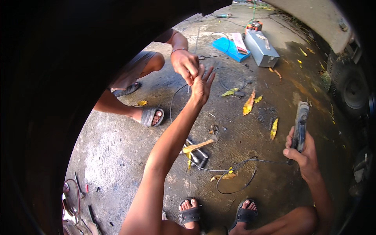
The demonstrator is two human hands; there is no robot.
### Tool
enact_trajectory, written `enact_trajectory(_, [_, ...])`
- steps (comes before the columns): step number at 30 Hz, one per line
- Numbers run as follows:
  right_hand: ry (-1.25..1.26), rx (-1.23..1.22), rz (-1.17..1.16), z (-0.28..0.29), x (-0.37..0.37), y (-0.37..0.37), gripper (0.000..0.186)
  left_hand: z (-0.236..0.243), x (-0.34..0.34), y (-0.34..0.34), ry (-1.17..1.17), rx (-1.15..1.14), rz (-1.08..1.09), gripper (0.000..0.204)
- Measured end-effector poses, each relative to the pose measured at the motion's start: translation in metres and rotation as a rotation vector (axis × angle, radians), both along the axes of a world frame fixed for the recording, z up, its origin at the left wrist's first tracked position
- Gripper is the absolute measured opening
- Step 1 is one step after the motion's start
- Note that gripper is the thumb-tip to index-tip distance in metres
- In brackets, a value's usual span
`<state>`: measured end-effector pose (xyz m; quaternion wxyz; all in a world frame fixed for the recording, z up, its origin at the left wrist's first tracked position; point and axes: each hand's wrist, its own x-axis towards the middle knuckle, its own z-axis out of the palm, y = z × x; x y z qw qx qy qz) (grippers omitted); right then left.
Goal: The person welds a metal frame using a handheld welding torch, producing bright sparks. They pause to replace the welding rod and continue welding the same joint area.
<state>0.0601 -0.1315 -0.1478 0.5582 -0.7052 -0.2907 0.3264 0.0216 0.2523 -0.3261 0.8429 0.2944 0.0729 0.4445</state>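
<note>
My left hand reaches far forward with its fingers stretched out and apart. It meets a co-worker's hand, whose fingers are bent and pinched together. A short thin rod shows just below that pinch, and whether my fingers touch it is hidden. On the right, my right hand grips a worn, dark welding electrode holder, held upright with its jaw end on top. From its lower end a black cable runs left and loops on the ground.
A wooden-handled hammer lies with metal pieces between us. Farther off are a grey metal case, a blue box and a power tool. A vehicle wheel stands at right. Cables and yellow leaves lie on wet concrete.
</note>
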Motion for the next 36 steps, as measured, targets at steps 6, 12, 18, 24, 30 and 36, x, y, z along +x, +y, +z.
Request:
enact_trajectory(6, [0.028,-0.02,0.011,-0.001,0.001,-0.003,0.044,0.031,-0.046,-0.033,0.025,0.095,0.112,0.051])
enact_trajectory(12, [0.023,-0.008,0.027,-0.001,0.008,-0.006,0.042,0.036,-0.072,-0.037,0.102,0.111,0.275,0.035])
enact_trajectory(18, [-0.002,-0.044,0.011,-0.004,0.006,-0.009,0.045,-0.006,-0.073,-0.002,0.072,0.162,0.471,0.015])
enact_trajectory(24, [-0.045,-0.102,0.051,-0.01,0.011,-0.017,0.044,-0.03,-0.14,-0.042,0.572,0.431,0.56,0.031])
enact_trajectory(30, [-0.01,-0.126,0.033,-0.025,0.016,-0.022,0.04,-0.026,-0.208,-0.07,0.605,0.745,0.427,0.031])
enact_trajectory(36, [-0.063,-0.137,0.087,-0.021,0.006,-0.009,0.042,-0.07,-0.2,-0.074,1.106,0.748,0.14,0.031])
